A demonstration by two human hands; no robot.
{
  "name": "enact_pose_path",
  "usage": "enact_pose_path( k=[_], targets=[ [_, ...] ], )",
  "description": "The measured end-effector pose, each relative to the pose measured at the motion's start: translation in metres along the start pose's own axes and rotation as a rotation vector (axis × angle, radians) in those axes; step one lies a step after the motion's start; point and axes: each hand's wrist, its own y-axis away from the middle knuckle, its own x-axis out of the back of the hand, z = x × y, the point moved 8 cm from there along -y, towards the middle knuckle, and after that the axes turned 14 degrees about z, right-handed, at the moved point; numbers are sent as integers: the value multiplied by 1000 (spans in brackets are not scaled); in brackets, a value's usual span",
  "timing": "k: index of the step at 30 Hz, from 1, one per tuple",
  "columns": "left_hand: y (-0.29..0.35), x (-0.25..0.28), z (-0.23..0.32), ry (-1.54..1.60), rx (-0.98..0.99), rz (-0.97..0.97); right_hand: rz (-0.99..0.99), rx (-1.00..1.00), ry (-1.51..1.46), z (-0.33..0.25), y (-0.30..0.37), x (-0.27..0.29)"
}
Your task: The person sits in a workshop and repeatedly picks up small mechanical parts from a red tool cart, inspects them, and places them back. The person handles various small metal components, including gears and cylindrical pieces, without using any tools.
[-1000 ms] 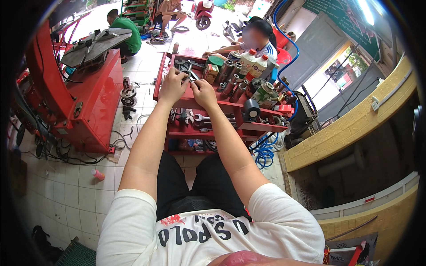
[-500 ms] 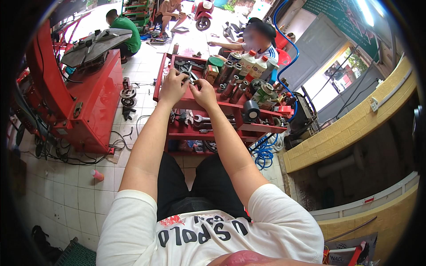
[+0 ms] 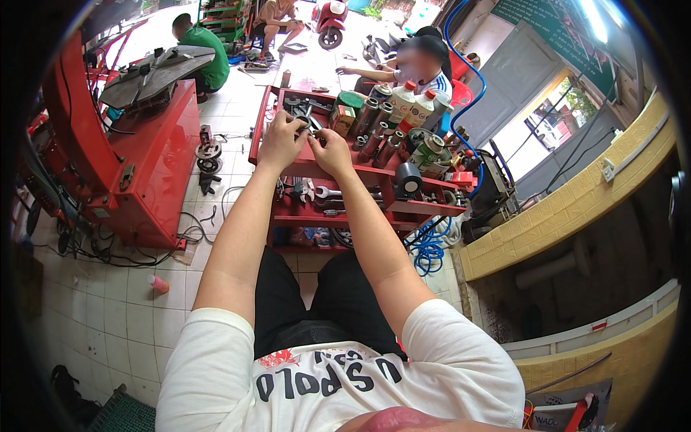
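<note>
Both my hands are close together over the left end of a red tool cart point(image 3: 302, 167). My left hand point(image 3: 281, 141) has its fingers closed on a small dark part that I cannot make out. Right beside it, my right hand point(image 3: 330, 153) pinches something small, mostly hidden by the fingers. Dark metal tools point(image 3: 296, 106) lie in the tray just beyond my left hand. To the right of my right hand stand several metal sockets point(image 3: 370, 141) and a small box point(image 3: 342, 119) with a green-lidded tub point(image 3: 350, 99) behind it.
Bottles point(image 3: 417, 111) and spray cans point(image 3: 430, 150) crowd the cart's right side. Wrenches point(image 3: 330, 193) lie on its lower shelf. A red machine point(image 3: 155, 165) stands at left, with cables on the floor. Coiled blue hose point(image 3: 427, 252) hangs at right. A person point(image 3: 425, 68) sits beyond the cart.
My hands stay in nearly the same place, with only slight finger movement. The person beyond the cart has shifted a little.
</note>
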Motion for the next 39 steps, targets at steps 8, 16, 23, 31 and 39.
enact_pose_path(
  k=[8, 16, 23, 31, 39],
  targets=[
    [-1, -1, 4, 15, -10, 9, -24, -39, -19, 11, -2, -3],
    [-1, 0, 2, 24, -19, 30, -14, -7, -18, 5, -1, 0],
    [-1, -1, 2, 23, -3, 30, -90, -76, -30, 16, -2, -7],
    [-1, 1, 2, 51, 14, 39, -58, -91, -16, 15, -2, -2],
    [-3, 3, 4, 48, 23, 0, -112, -121, -106, 18, -1, -8]
  ],
)
